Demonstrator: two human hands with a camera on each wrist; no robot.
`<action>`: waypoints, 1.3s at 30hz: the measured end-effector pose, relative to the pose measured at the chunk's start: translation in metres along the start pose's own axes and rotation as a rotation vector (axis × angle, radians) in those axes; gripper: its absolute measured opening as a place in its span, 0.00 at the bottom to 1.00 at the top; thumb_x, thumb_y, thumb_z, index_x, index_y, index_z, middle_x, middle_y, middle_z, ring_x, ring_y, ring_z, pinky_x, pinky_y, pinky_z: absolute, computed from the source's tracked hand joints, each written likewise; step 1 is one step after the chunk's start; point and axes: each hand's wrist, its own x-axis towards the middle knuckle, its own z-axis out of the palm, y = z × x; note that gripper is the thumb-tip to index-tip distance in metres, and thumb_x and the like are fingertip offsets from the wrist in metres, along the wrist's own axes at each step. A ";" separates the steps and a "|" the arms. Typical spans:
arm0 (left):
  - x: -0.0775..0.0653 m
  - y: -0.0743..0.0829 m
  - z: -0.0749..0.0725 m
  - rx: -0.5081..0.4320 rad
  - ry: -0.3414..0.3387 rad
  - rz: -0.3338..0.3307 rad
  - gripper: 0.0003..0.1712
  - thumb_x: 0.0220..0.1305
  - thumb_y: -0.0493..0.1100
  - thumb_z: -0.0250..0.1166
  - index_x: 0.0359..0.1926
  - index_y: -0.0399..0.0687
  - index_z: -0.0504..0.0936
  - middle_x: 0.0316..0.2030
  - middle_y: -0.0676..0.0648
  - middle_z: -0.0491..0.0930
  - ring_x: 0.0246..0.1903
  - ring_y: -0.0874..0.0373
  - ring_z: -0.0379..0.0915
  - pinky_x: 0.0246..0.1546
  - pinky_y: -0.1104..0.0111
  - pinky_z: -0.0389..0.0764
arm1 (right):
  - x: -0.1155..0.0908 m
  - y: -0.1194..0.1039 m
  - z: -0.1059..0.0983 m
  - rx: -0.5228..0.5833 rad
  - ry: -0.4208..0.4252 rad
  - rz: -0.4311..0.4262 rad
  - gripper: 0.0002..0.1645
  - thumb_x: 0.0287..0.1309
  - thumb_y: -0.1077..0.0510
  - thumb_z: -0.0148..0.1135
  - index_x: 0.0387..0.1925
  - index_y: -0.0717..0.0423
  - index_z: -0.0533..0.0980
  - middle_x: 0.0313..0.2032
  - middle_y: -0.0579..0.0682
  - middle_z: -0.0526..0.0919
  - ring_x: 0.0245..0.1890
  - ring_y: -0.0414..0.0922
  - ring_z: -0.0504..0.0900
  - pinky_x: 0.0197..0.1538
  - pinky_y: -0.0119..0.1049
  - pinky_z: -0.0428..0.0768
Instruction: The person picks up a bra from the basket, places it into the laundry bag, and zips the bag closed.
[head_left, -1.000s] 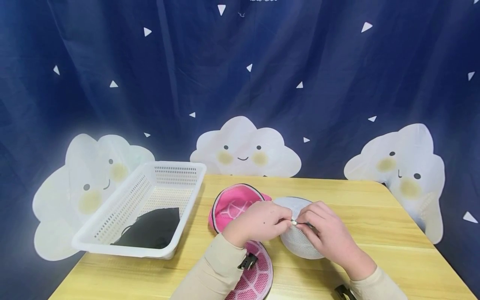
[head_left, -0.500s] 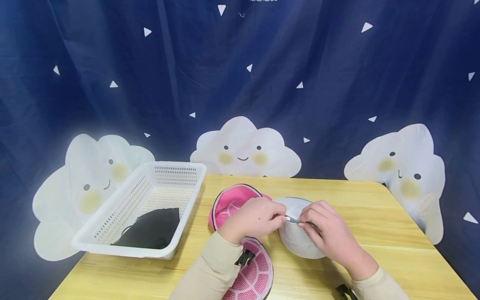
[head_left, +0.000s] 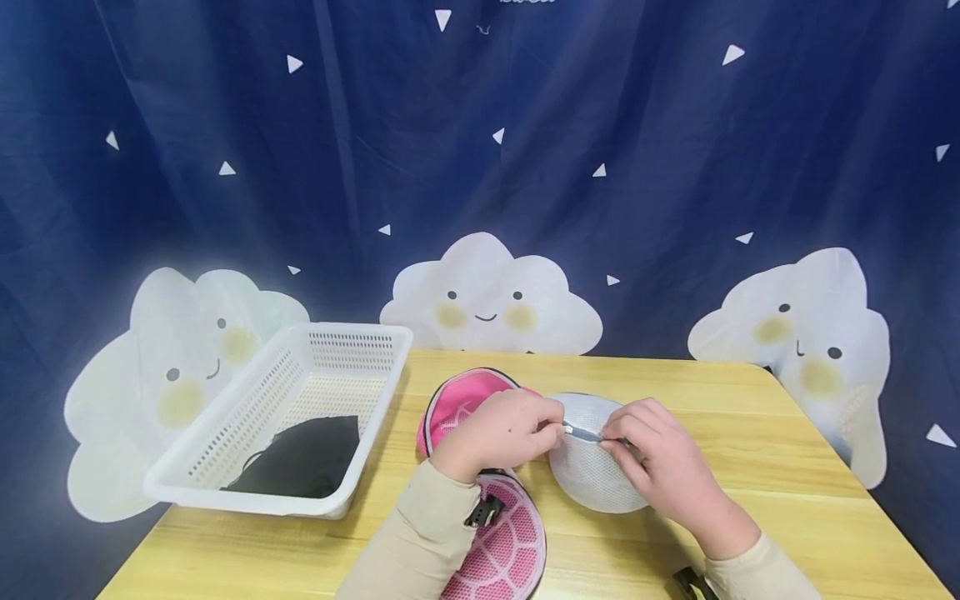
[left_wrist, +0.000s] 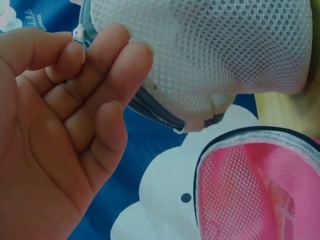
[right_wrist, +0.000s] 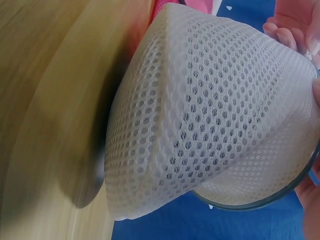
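A white mesh laundry bag (head_left: 600,483) with a grey-blue zip stands on the table between the hands. My left hand (head_left: 504,432) pinches the small white zip pull (left_wrist: 78,33) between thumb and forefinger, its other fingers loosely bent in the left wrist view. From the other side my right hand (head_left: 667,467) pinches the zip edge of the bag. A short stretch of zip tape (head_left: 583,434) runs taut from one hand to the other. In the right wrist view the bag's mesh side (right_wrist: 220,100) fills the middle, and most of the right hand is out of frame.
A pink mesh bag lies open, its bowl-shaped part (head_left: 480,385) behind the left hand and its patterned half (head_left: 513,542) under the left forearm. Left on the wooden table (head_left: 757,467) stands a white plastic basket (head_left: 243,400) holding a folded black cloth item (head_left: 307,462).
My left hand has slid left with the zip pull, away from the right hand, so more zip tape shows between them. The right hand has stayed nearly in place.
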 end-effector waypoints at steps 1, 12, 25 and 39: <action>0.000 0.000 0.000 -0.006 0.000 0.003 0.12 0.65 0.44 0.59 0.23 0.58 0.72 0.17 0.60 0.66 0.22 0.67 0.65 0.25 0.74 0.67 | 0.000 0.000 0.000 -0.002 -0.002 0.007 0.18 0.75 0.47 0.55 0.32 0.52 0.79 0.37 0.43 0.82 0.39 0.45 0.77 0.49 0.31 0.71; 0.003 0.006 0.000 -0.011 0.005 0.081 0.13 0.66 0.41 0.57 0.23 0.56 0.70 0.18 0.60 0.65 0.20 0.66 0.60 0.29 0.76 0.64 | -0.003 0.000 0.000 -0.034 -0.021 0.045 0.19 0.75 0.44 0.53 0.32 0.51 0.78 0.37 0.42 0.80 0.40 0.44 0.76 0.49 0.32 0.70; 0.004 0.014 0.006 -0.035 -0.010 0.071 0.14 0.66 0.42 0.57 0.23 0.56 0.68 0.18 0.60 0.62 0.19 0.70 0.57 0.21 0.77 0.62 | -0.001 -0.004 0.003 -0.030 -0.017 0.025 0.17 0.75 0.46 0.54 0.31 0.50 0.78 0.36 0.41 0.80 0.39 0.44 0.76 0.50 0.31 0.70; 0.006 0.020 0.009 -0.031 -0.004 0.123 0.15 0.67 0.41 0.58 0.23 0.55 0.67 0.18 0.59 0.61 0.19 0.69 0.58 0.23 0.78 0.61 | 0.000 -0.009 0.005 -0.044 -0.025 0.023 0.19 0.76 0.45 0.52 0.32 0.50 0.79 0.37 0.41 0.80 0.40 0.44 0.76 0.49 0.32 0.71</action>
